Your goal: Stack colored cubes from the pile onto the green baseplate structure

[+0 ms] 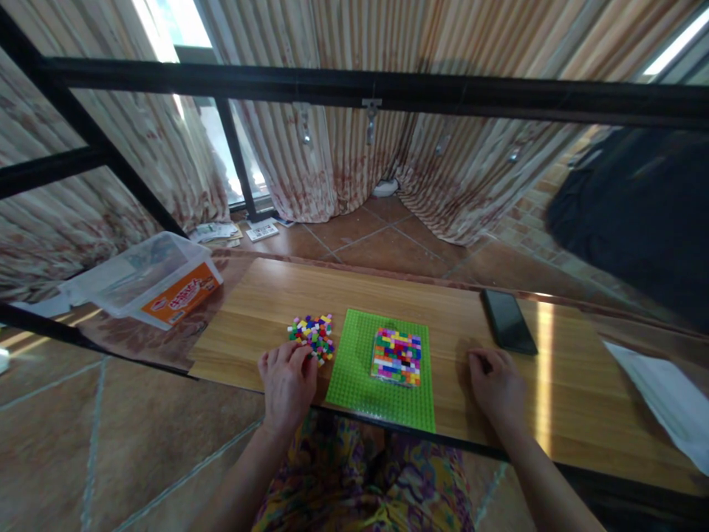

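My left hand [289,383] is at the near edge of a loose pile of small multicoloured toy bricks [313,334]. Its thumb and fingers are drawn together at the bricks; whatever lies between the fingertips is too small to make out. Right of the pile lies a green studded baseplate [354,369]. On it stands a roughly square block of coloured bricks [396,357], laid in tight rows. My right hand [498,384] rests on the wood with its fingers curled in, and nothing shows in them. It is right of the baseplate, just short of a dark phone [508,321].
The wooden tabletop [266,292] ends at a dark front edge close to my lap. A clear plastic tub [160,277] with an orange label stands at the left. White paper [665,391] lies at the right. A black metal bar [332,85] crosses beyond the table, before striped curtains.
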`<state>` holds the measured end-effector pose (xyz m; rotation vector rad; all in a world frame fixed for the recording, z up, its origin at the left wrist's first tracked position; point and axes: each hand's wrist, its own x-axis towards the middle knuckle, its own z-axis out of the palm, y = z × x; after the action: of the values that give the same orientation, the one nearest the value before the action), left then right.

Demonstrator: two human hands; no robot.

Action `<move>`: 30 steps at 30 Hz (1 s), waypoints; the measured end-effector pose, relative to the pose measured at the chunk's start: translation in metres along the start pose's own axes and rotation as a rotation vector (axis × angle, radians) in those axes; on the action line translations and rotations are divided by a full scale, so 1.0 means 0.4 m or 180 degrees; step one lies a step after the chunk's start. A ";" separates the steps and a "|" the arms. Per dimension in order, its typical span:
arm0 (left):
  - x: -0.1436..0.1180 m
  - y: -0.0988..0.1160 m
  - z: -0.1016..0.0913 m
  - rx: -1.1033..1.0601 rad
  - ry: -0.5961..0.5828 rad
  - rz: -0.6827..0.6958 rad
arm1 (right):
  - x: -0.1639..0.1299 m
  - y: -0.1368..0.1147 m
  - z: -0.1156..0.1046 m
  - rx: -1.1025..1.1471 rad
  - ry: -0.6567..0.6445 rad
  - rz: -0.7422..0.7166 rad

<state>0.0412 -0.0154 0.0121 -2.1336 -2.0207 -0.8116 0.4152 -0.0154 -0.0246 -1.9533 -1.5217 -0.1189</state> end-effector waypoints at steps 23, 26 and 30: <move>0.060 0.236 -0.007 -0.1529 -0.0630 0.0861 | 0.007 -0.011 -0.001 0.0126 -0.0057 0.0051; 0.077 0.268 -0.002 -0.1486 -0.0792 0.1046 | 0.007 -0.013 -0.001 0.0141 -0.0067 0.0106; 0.089 0.286 0.017 -0.1477 -0.0873 0.1136 | 0.007 -0.014 0.000 0.0170 -0.0069 0.0131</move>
<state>0.1515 0.0057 0.0546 -2.8911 -1.5790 -1.0533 0.4111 -0.0124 -0.0210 -1.9483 -1.4823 -0.0393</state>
